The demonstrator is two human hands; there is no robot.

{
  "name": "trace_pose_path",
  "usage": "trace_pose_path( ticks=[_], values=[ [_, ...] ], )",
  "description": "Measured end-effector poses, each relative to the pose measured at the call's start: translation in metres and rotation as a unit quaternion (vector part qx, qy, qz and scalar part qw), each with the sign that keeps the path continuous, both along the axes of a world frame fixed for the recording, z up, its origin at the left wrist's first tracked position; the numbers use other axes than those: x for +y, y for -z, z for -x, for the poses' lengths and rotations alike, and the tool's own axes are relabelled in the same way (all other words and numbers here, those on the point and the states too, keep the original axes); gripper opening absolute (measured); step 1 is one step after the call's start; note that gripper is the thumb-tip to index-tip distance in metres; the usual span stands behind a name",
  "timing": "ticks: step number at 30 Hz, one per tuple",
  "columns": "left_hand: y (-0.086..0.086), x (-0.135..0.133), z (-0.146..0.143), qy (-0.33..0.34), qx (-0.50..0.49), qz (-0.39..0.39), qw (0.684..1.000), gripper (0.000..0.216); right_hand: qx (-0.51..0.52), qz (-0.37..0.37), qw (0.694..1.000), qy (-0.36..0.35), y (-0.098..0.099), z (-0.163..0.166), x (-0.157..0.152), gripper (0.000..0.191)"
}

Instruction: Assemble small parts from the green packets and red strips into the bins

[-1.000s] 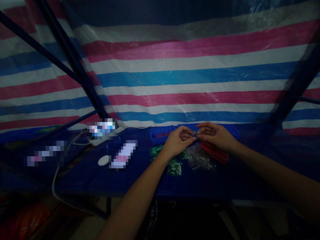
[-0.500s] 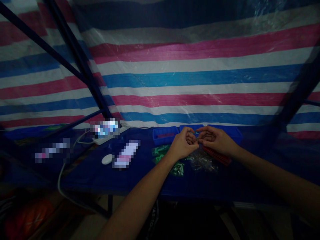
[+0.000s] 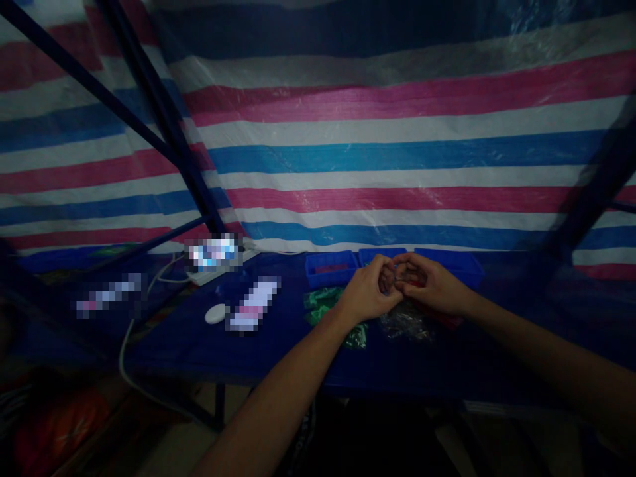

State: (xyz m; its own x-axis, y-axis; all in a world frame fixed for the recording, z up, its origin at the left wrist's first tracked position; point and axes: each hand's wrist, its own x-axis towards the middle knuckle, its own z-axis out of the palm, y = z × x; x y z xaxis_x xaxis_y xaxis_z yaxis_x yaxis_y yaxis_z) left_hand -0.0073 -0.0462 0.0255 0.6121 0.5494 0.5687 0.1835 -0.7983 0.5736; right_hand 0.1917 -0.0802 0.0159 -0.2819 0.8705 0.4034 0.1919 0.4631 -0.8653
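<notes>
My left hand (image 3: 370, 289) and my right hand (image 3: 434, 283) meet above the blue table, fingers curled toward each other and fingertips touching. Both are closed in a pinch; whatever sits between them is too small and dark to name. Under my left wrist lie green shiny packets (image 3: 325, 298). Below the hands is a heap of clear plastic film (image 3: 407, 324), its contents unclear. A red flat stack (image 3: 450, 320) shows partly from under my right hand. Behind them stand a blue bin (image 3: 330, 268) with something reddish inside, a second blue bin (image 3: 382, 254) and a third blue bin (image 3: 464, 266).
On the left of the table (image 3: 183, 348) lie a white round object (image 3: 216, 313), a blurred-out phone-like slab (image 3: 254, 303) and a white power strip (image 3: 218, 268) with a cable (image 3: 124, 358). Blue metal posts (image 3: 186, 169) and striped sheeting (image 3: 397, 156) close off the back.
My hands have drawn closer together, and their fingertips now meet. The whole view has shifted slightly.
</notes>
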Motion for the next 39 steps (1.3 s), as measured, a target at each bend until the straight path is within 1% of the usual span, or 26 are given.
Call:
trace_pose_path(
  ticks=[4, 6, 7, 9, 10, 12, 14, 15, 16, 17, 18, 20, 22, 23, 27, 32, 34, 39],
  values=[
    [0.002, 0.003, 0.000, 0.006, -0.012, -0.007, 1.000, 0.043, 0.015, 0.007, 1.000, 0.004, 0.001, -0.002, 0.002, 0.040],
    [0.003, 0.006, 0.001, 0.008, -0.023, -0.008, 1.000, 0.047, 0.016, -0.003, 1.000, 0.022, 0.000, -0.004, 0.004, 0.039],
    [0.003, 0.008, 0.002, 0.007, -0.027, -0.011, 1.000, 0.049, 0.010, -0.016, 0.999, 0.043, -0.001, -0.007, 0.005, 0.037],
    [0.003, 0.012, 0.005, -0.006, -0.022, -0.027, 0.999, 0.050, -0.021, -0.063, 0.991, 0.117, -0.007, -0.014, 0.007, 0.031],
    [0.003, 0.014, 0.007, -0.017, -0.012, -0.040, 0.999, 0.047, -0.051, -0.097, 0.980, 0.164, -0.011, -0.021, 0.007, 0.026],
    [0.002, 0.018, 0.011, -0.044, 0.018, -0.064, 0.997, 0.038, -0.141, -0.177, 0.942, 0.247, -0.019, -0.038, 0.010, 0.021],
    [0.002, 0.021, 0.015, -0.061, 0.052, -0.077, 0.994, 0.027, -0.239, -0.248, 0.887, 0.307, -0.022, -0.059, 0.014, 0.022],
    [0.003, 0.023, 0.017, -0.063, 0.072, -0.081, 0.992, 0.024, -0.283, -0.269, 0.860, 0.329, -0.022, -0.069, 0.017, 0.025],
    [0.004, 0.024, 0.018, -0.059, 0.094, -0.085, 0.990, 0.023, -0.325, -0.273, 0.838, 0.343, -0.020, -0.079, 0.020, 0.026],
    [0.006, 0.025, 0.019, -0.050, 0.119, -0.088, 0.988, 0.025, -0.368, -0.260, 0.824, 0.344, -0.017, -0.088, 0.024, 0.028],
    [0.008, 0.026, 0.020, -0.041, 0.145, -0.090, 0.984, 0.029, -0.412, -0.233, 0.819, 0.324, -0.013, -0.095, 0.028, 0.030],
    [0.011, 0.028, 0.021, -0.026, 0.188, -0.086, 0.978, 0.040, -0.468, -0.152, 0.826, 0.275, -0.005, -0.102, 0.034, 0.036],
    [0.014, 0.029, 0.021, -0.016, 0.207, -0.059, 0.977, 0.046, -0.481, -0.116, 0.829, 0.262, -0.001, -0.102, 0.038, 0.042],
    [0.015, 0.030, 0.020, -0.009, 0.206, -0.039, 0.978, 0.045, -0.478, -0.113, 0.830, 0.265, -0.001, -0.100, 0.038, 0.044],
    [0.013, 0.030, 0.019, 0.013, 0.175, 0.022, 0.984, 0.038, -0.455, -0.138, 0.834, 0.281, -0.008, -0.088, 0.033, 0.044],
    [0.006, 0.029, 0.018, -0.011, 0.133, 0.057, 0.989, 0.029, -0.410, -0.172, 0.842, 0.306, -0.014, -0.074, 0.023, 0.038],
    [0.004, 0.029, 0.018, -0.017, 0.109, 0.063, 0.992, 0.026, -0.386, -0.185, 0.854, 0.297, -0.014, -0.068, 0.021, 0.035],
    [0.002, 0.033, 0.018, -0.031, 0.026, 0.081, 0.996, 0.019, -0.301, -0.208, 0.899, 0.240, -0.016, -0.048, 0.012, 0.027]
  ],
)
